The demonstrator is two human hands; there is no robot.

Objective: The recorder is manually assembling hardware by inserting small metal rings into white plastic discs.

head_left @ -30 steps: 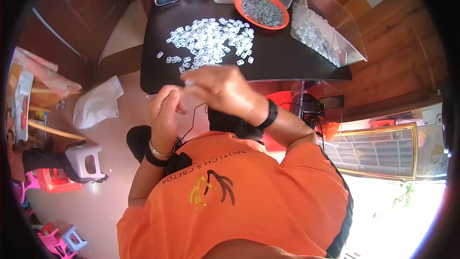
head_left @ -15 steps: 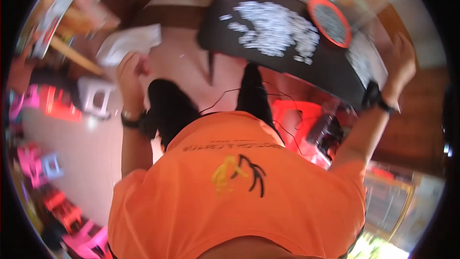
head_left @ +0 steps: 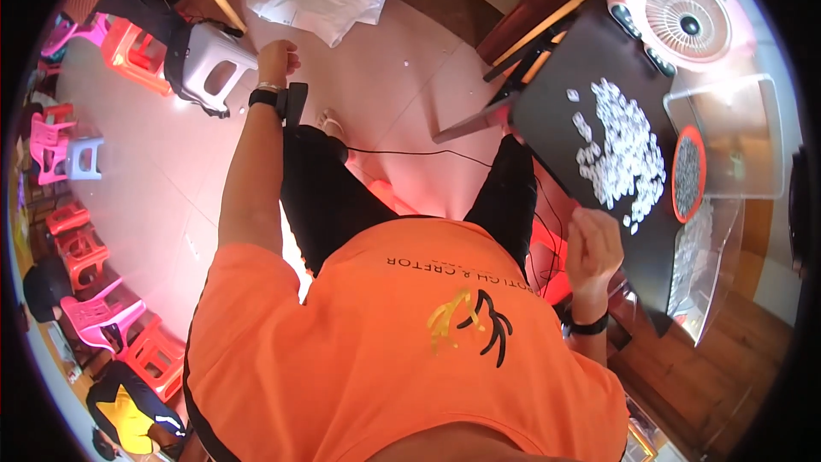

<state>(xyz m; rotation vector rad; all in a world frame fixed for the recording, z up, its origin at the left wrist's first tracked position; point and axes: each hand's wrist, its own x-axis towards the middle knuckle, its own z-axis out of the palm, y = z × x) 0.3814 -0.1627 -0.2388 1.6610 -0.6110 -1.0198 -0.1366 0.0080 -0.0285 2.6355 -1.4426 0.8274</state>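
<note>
White small parts (head_left: 623, 147) are lying in a loose heap on the black tabletop (head_left: 556, 111), just ahead of the right hand (head_left: 593, 248) and well apart from the left hand (head_left: 275, 58). The heap is stretching in a long band that is running away from the right hand toward the pink fan (head_left: 684, 21) at the far end of the tabletop. The right hand is resting at the near edge of the tabletop with its fingers curled inward; whether they are pinching a part cannot be told. The left hand, loosely clenched and holding nothing that shows, is reaching out to the far left over the tiled floor (head_left: 154, 171), near a grey stool (head_left: 215, 68) and a crumpled white sheet (head_left: 316, 0). The right hand is therefore by far the nearer of the two to the heap. Beyond the heap, a round orange dish (head_left: 687, 173) of dark small pieces is touching its outer side, and clear plastic boxes (head_left: 737, 137) are standing just past the dish. Pink and red plastic chairs (head_left: 77, 154) are standing along the left side of the room.
</note>
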